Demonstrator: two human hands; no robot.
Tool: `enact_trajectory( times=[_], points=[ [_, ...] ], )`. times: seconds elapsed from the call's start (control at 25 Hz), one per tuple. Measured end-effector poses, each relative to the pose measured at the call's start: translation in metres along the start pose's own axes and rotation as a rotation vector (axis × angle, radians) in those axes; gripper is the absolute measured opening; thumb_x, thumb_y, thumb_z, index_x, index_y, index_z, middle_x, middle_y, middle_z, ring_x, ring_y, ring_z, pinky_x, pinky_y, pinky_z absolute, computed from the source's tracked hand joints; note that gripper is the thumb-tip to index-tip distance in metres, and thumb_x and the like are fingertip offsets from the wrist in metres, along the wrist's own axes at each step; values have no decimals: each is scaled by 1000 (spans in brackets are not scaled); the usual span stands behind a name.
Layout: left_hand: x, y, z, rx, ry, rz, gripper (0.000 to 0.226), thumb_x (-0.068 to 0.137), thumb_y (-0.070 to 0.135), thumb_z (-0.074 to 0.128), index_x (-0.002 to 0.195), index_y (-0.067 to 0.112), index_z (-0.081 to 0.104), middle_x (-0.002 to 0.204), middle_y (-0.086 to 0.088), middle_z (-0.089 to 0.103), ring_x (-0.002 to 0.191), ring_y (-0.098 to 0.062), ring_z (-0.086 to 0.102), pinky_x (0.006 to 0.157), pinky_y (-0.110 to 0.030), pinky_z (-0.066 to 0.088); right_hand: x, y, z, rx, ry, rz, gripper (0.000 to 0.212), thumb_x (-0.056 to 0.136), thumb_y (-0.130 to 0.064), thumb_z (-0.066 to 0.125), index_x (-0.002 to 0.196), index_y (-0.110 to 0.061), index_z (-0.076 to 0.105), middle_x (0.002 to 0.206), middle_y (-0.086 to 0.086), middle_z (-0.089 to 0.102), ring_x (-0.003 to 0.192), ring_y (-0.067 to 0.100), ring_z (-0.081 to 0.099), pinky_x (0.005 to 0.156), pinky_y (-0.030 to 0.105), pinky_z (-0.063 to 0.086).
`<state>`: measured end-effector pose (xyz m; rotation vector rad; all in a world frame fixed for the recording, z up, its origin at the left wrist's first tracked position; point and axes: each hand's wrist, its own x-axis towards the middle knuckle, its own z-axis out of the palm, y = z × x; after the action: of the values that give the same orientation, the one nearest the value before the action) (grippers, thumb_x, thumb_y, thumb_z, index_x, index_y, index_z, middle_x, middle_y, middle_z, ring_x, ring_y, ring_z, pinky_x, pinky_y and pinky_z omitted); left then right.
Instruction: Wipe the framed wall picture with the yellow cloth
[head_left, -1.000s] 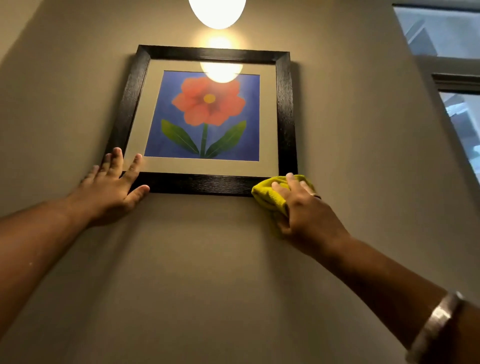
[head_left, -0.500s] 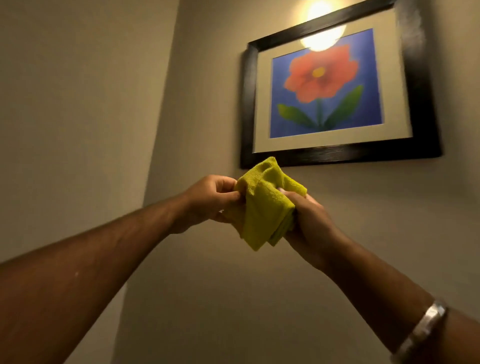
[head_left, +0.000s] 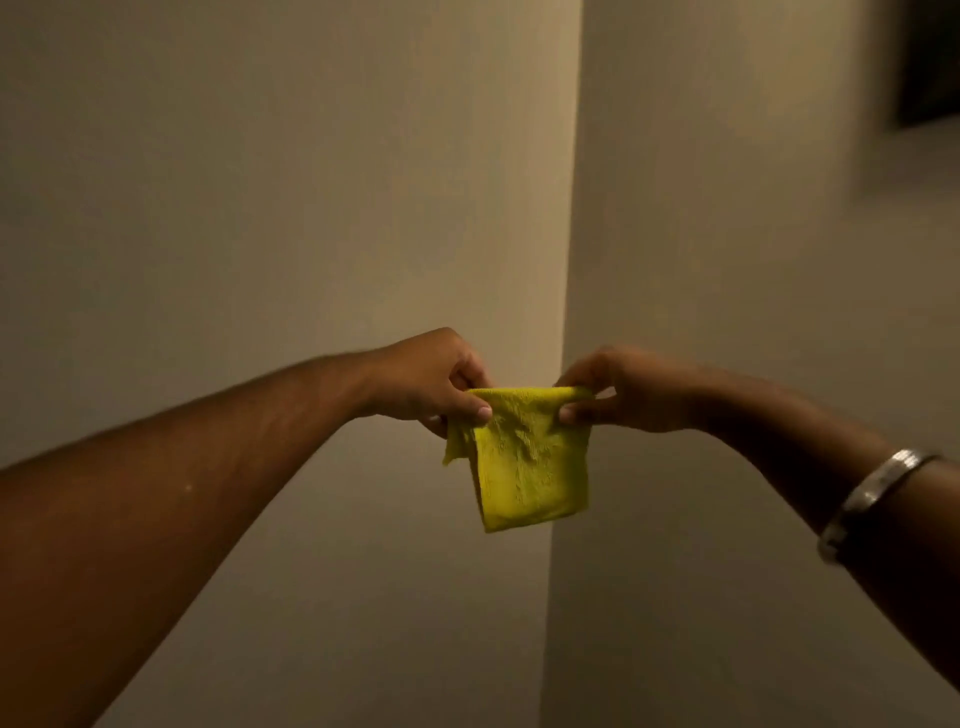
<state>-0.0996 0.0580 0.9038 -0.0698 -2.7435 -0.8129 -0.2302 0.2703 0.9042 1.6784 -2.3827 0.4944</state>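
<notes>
A: We hold the yellow cloth (head_left: 524, 457) up in the air in front of us, folded over, its top edge pulled fairly straight between our two hands and the rest hanging down loose. One lower corner on the left side droops out from behind the front layer.

B: And the grip on each side?

A: Our left hand (head_left: 431, 382) has its grip pinching the cloth's top left corner, thumb in front and fingers curled behind. Our right hand (head_left: 618, 389) pinches the top right corner the same way, thumb tip pressed onto the fabric. The two hands sit close together, with only the width of the folded cloth between them.

B: Where does that put the cloth against the room?

A: It hangs right in front of the wall corner (head_left: 566, 260), the vertical edge where the two plain beige walls meet. It touches neither wall as far as we can tell.

B: And the framed wall picture?

A: Only a dark, blurred sliver of the framed wall picture (head_left: 930, 62) shows at the upper right edge of the view, on the right-hand wall, well apart from the cloth and our hands. We cannot make out anything inside the frame.

B: Anything on our arms?

A: A silver bracelet (head_left: 872, 499) circles our right forearm. Both arms are bare and stretched forward.
</notes>
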Motion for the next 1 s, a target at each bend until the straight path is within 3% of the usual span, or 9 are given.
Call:
enact_trajectory(
  times=[0.08,0.2,0.32,0.44,0.6,0.68,0.8,0.88,1.0],
  points=[
    [-10,-48,9,13,-17,-69,11,86,18,69,96,15,72,82,-2,77,78,-17,75,66,-29,62,28,-5,47,-69,-16,-60,22,88,-30,63,100,-12,69,90,0,67,79,17,62,68,29,50],
    [-26,-122,48,-79,-7,-180,29,79,35,74,103,21,69,95,-1,75,80,-13,72,69,-31,61,59,2,133,-11,-19,-74,26,86,-31,66,102,-11,67,88,4,66,77,22,62,60,24,46],
    [-43,-204,114,-151,60,-287,32,76,26,79,99,6,68,86,-12,70,70,-15,64,66,-37,57,68,24,234,338,-133,48,25,82,-31,70,101,-21,58,83,4,63,73,22,63,59,29,55],
    [-81,-290,206,-342,100,-486,26,83,12,71,98,-8,65,76,-14,61,66,-16,55,62,-31,48,51,46,365,666,-292,182,20,90,-24,61,98,-27,44,92,11,55,73,20,59,61,43,58],
    [-153,-392,357,-518,77,-757,21,85,0,64,102,-13,62,64,-5,57,52,-3,53,48,-19,44,-6,62,559,820,-478,321,10,92,-20,58,92,-25,50,86,3,54,57,5,60,43,29,54],
    [-199,-435,438,-600,69,-901,21,84,-2,65,104,-9,64,62,-2,61,52,-4,56,43,-17,46,-45,68,654,848,-542,404,9,89,-14,62,90,-20,55,87,8,57,57,10,63,41,32,55],
    [-270,-480,552,-617,45,-1061,25,81,4,71,100,-10,66,79,-16,63,71,-23,58,59,-30,50,-109,64,782,801,-661,488,13,84,-11,68,93,-7,61,92,19,61,79,35,64,68,56,57],
    [-311,-490,613,-544,7,-1132,39,74,20,71,96,-12,67,80,-16,62,75,-21,57,63,-28,46,-151,56,846,684,-723,494,25,79,-18,71,95,0,62,91,21,64,85,32,61,83,51,51],
    [-350,-506,670,-482,-117,-1246,44,76,19,66,107,-12,64,101,-29,66,95,-31,62,75,-29,45,-192,48,907,582,-910,454,39,90,-19,59,125,-2,57,131,20,59,119,30,55,101,34,39]
  ],
)
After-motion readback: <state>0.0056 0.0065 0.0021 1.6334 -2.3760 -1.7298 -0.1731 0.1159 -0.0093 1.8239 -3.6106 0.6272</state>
